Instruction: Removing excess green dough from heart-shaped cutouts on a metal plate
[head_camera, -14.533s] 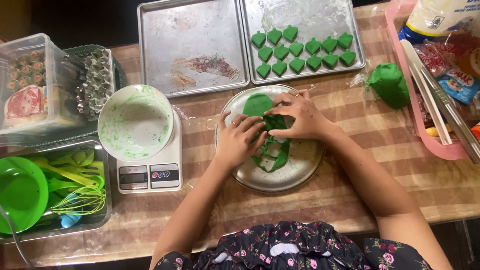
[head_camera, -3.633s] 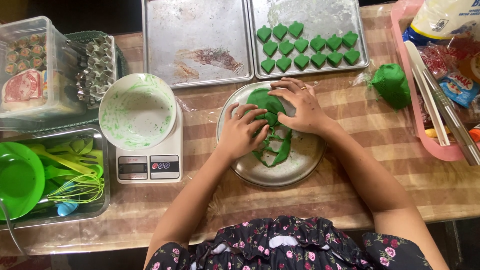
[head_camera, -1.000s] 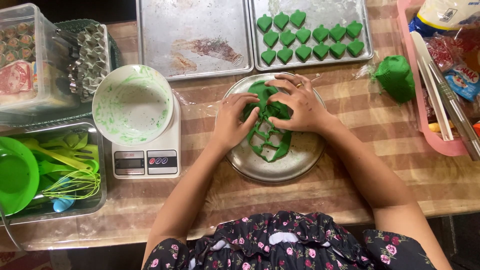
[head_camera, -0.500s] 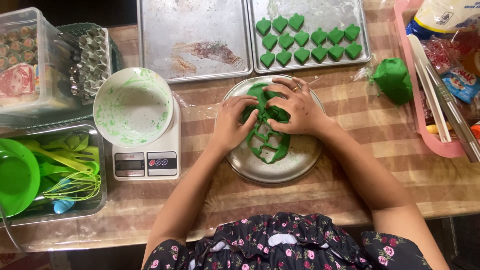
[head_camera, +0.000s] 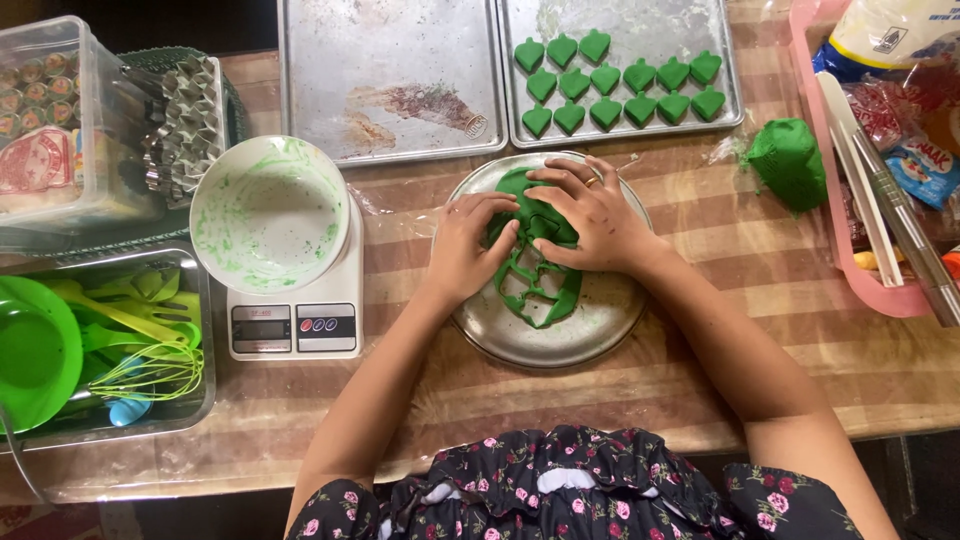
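**Both hands working green dough on the round plate**

Left hand (head_camera: 470, 245) is lying palm-down on the left side of the dough sheet (head_camera: 540, 285), fingers slightly spread and curled, tips pressing into the dough near the middle. Not pinching anything I can see.

Right hand (head_camera: 590, 215) is lying on the upper part of the sheet, fingers spread and bent, tips pressing down next to the left hand's fingertips. There's a ring on one finger. Can't tell if a cutter is sitting under either hand.

The dough sheet is sitting on the round metal plate (head_camera: 600, 330), center of the table. The lower part of the sheet is showing heart-shaped cutouts, so it's looking like a lattice there.

Around it:
- Right tray (head_camera: 640, 25), just above the plate, is holding green dough hearts (head_camera: 605, 80) in rough rows.
- Left tray (head_camera: 390, 80) is sitting beside it, with a brownish smear only.
- Dough lump (head_camera: 790, 160) is sitting on clear wrap, right of the plate, well apart from both hands.
- White bowl (head_camera: 270, 215), smeared green, is sitting on a white scale (head_camera: 295, 325) left of the plate.
- Metal cutters (head_camera: 185, 120) are piled far left, next to a clear box (head_camera: 60, 140).
- Bin (head_camera: 205, 330) at lower left is holding green utensils and a whisk (head_camera: 150, 375).
- Pink tray (head_camera: 850, 260) at right edge is holding packets and long tools.
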